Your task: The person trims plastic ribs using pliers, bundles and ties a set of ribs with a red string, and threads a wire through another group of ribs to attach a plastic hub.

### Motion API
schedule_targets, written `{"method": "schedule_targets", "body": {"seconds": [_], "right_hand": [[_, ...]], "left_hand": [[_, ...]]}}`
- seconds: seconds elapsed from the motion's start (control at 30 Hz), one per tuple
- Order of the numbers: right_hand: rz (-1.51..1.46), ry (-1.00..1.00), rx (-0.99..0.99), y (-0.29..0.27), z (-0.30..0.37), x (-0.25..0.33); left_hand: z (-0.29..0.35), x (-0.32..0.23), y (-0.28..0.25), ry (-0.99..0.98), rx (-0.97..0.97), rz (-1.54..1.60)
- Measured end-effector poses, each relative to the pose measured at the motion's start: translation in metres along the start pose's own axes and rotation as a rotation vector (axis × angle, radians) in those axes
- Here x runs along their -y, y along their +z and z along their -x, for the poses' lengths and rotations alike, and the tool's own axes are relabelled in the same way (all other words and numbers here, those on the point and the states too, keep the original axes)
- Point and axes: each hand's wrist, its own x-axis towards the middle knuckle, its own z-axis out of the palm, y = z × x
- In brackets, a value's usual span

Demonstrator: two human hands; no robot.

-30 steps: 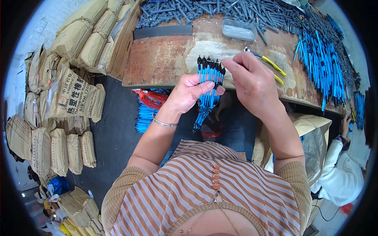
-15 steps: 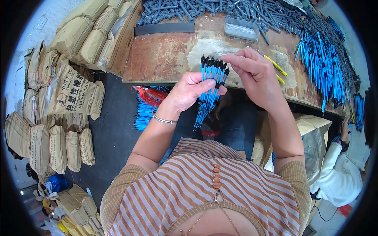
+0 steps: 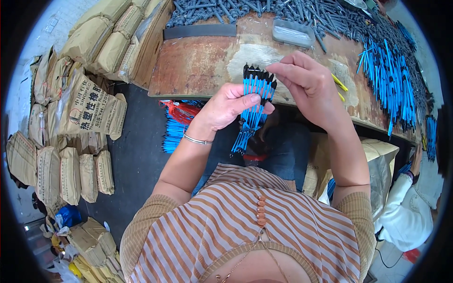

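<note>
My left hand (image 3: pixel 238 104) is closed round a fanned bundle of thin blue rods with black ends (image 3: pixel 253 101), just in front of the table edge. The black tips point up toward the table, and the lower ends gather below the hand. My right hand (image 3: pixel 304 78) is pinched, thumb and forefinger together, right beside the black tips at the bundle's right side. A thin pale line crosses those tips; whatever the right fingertips hold is too small to make out.
A worn wooden table (image 3: pixel 193 66) bears a heap of grey ribbed parts (image 3: pixel 292 12), a clear plastic box (image 3: pixel 293 34), a yellow-handled tool (image 3: pixel 339 84) and more blue rods (image 3: pixel 389 85). Brown paper sacks (image 3: pixel 89 40) are stacked left. Another person's white sleeve (image 3: pixel 401 212) shows at right.
The view has shifted slightly. The bundle's lower ends have spread apart a little, while both hands keep nearly the same places and the right fingers stay pinched.
</note>
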Motion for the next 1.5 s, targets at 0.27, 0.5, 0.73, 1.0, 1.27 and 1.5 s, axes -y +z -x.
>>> {"method": "schedule_targets", "body": {"seconds": [0.27, 0.5, 0.73, 1.0, 1.27, 1.5], "right_hand": [[-0.102, 0.079, 0.017, 0.001, 0.001, 0.001], [0.059, -0.024, -0.055, 0.002, 0.004, 0.009], [0.114, -0.109, -0.054, 0.0, 0.002, 0.005], [0.079, -0.023, -0.066, 0.002, 0.005, 0.013], [0.022, 0.031, -0.057, 0.002, 0.008, 0.014], [0.143, 0.001, -0.071, 0.002, 0.009, 0.018]], "left_hand": [[-0.001, 0.0, -0.001, 0.046, 0.033, 0.016], [0.005, -0.011, 0.003, 0.003, 0.018, -0.04], [0.004, -0.015, 0.003, -0.011, 0.047, -0.056], [0.003, -0.013, 0.004, 0.008, 0.042, -0.081], [0.001, -0.006, -0.001, 0.029, 0.046, -0.095], [0.002, -0.009, 0.003, 0.027, 0.014, -0.148]]}}
